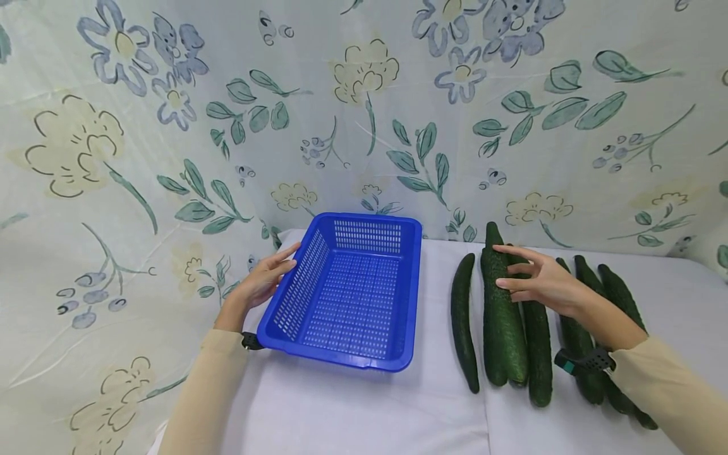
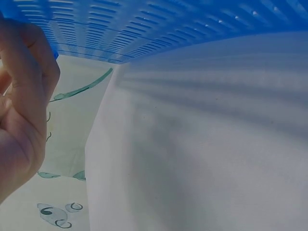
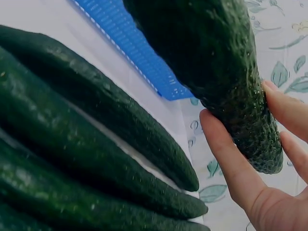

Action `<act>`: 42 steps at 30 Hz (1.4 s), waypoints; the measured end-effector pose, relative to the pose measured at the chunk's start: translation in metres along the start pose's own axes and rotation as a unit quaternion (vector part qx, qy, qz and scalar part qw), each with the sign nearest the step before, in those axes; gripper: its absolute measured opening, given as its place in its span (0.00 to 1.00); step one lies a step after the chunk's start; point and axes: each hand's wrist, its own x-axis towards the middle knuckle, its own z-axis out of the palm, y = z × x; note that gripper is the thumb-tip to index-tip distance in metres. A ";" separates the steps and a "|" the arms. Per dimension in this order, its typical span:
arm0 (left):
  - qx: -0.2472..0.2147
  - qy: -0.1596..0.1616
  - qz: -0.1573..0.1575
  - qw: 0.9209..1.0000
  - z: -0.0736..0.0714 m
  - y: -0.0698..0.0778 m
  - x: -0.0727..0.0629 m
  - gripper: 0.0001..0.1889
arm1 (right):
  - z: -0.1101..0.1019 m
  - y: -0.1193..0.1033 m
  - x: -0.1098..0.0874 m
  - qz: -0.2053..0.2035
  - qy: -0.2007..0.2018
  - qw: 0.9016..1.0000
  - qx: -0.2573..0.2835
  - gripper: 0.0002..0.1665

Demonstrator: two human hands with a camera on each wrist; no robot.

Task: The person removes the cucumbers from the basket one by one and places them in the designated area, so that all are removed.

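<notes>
My left hand (image 1: 264, 278) grips the left side of a blue plastic basket (image 1: 414, 291), thumb and fingers at its rim. In the left wrist view the slotted basket (image 2: 159, 24) overhangs the white cloth, tilted, and nothing lies in it in the head view. My right hand (image 1: 543, 284) pinches the far end of a bumpy green cucumber (image 1: 510, 335) between thumb and fingertips. Seen from the right wrist, this cucumber (image 3: 202, 53) hangs above the others. Cucumbers lie on both sides of it, one curved cucumber (image 1: 463, 322) nearer the basket and another cucumber (image 1: 539, 354) under my hand.
Several more cucumbers (image 1: 577, 344) lie to the right, partly hidden by my right forearm. A white cloth (image 1: 352, 411) covers the table. Behind it hangs a flower-printed curtain (image 1: 341, 158), which also runs down the left side.
</notes>
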 end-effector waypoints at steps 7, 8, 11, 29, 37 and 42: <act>-0.006 0.002 0.001 1.000 0.001 0.000 -0.001 0.29 | -0.013 0.009 -0.010 0.000 0.007 1.000 -0.021 0.49; -0.007 0.003 0.001 1.000 0.001 0.000 -0.001 0.29 | -0.015 0.010 -0.012 -0.002 0.004 1.000 -0.022 0.49; -0.009 0.003 0.001 1.000 0.001 -0.001 -0.001 0.29 | -0.022 0.015 -0.017 -0.004 0.002 1.000 -0.023 0.47; -0.007 0.001 0.004 1.000 0.001 -0.002 0.000 0.29 | -0.074 0.047 -0.049 -0.002 0.002 0.999 -0.038 0.46; -0.011 -0.003 0.004 1.000 0.001 -0.003 0.002 0.29 | -0.097 0.054 -0.064 0.021 0.027 0.997 -0.068 0.47; -0.014 0.000 0.000 1.000 -0.001 -0.003 0.001 0.30 | -0.109 0.057 -0.071 0.035 0.043 0.994 -0.089 0.49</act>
